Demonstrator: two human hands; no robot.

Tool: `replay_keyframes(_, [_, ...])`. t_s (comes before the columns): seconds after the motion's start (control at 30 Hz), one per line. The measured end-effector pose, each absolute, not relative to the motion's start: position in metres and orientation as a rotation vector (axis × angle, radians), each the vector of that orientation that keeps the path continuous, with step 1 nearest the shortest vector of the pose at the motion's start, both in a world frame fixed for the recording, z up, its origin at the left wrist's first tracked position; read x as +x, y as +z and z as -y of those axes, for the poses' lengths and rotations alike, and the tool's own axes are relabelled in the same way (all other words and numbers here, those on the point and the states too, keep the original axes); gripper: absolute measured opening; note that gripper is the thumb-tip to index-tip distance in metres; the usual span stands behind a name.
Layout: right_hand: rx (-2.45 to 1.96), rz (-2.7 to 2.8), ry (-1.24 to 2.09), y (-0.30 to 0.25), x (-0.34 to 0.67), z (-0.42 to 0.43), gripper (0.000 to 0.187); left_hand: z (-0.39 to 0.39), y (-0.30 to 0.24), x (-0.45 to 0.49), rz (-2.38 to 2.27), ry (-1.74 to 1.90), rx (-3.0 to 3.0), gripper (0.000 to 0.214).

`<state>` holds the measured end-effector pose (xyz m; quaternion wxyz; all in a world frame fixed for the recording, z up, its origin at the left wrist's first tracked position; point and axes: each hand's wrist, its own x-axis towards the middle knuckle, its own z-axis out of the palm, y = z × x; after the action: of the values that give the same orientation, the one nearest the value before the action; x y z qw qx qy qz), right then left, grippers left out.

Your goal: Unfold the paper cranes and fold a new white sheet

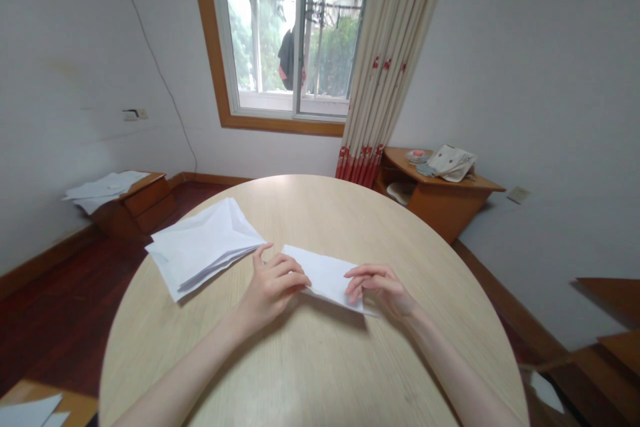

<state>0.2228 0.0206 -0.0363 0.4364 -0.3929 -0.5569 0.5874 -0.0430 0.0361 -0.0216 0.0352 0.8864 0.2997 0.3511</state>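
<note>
White paper sheet (326, 272), below mid-frame over the counter (320, 377), should handle light and crease easily (edges suit best), left hand (273, 285) pinching its lower-left edge, right hand (384, 290) curving its fingers over the right end, grip unclear.

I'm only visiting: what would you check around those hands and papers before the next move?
1. Narrow white rectangular paper piece between the hands: ok.
2. Left hand touching it: ok, fingertips at its near edge.
3. Right hand touching it: cannot tell; fingers overlap its right end.
4. Paper piece flat on the round, pale wood-grain table: not ok, near edge looks raised above a shadow.
5. White paper stack apart from the piece: ok, a gap shows.
6. Stack edges aligned: not ok, uneven.
</note>
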Motion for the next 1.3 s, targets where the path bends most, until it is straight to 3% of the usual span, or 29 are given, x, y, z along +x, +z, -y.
replay_keyframes(0.47, [-1.166,2.181,0.878,-0.062,0.213,-0.027,0.030,-0.034,-0.032,-0.042,-0.869,0.979,2.881,0.026])
replay_keyframes(0.67, [-1.277,2.386,0.710,-0.063,0.207,-0.025,0.038,-0.036,-0.033,-0.040,-0.779,0.650,2.923,0.033])
replay_keyframes(0.83, [-1.327,2.423,0.615,-0.063,0.207,-0.024,0.040,-0.031,-0.031,-0.036,-0.721,0.509,2.826,0.023])
replay_keyframes(1.1, [-1.407,2.461,0.465,-0.062,0.206,-0.022,0.041,-0.025,-0.040,-0.029,-0.794,0.349,2.677,0.082])
replay_keyframes(1.3, [-1.436,2.442,0.382,-0.064,0.205,-0.021,0.046,-0.019,-0.046,-0.023,-0.992,0.278,2.628,0.053])
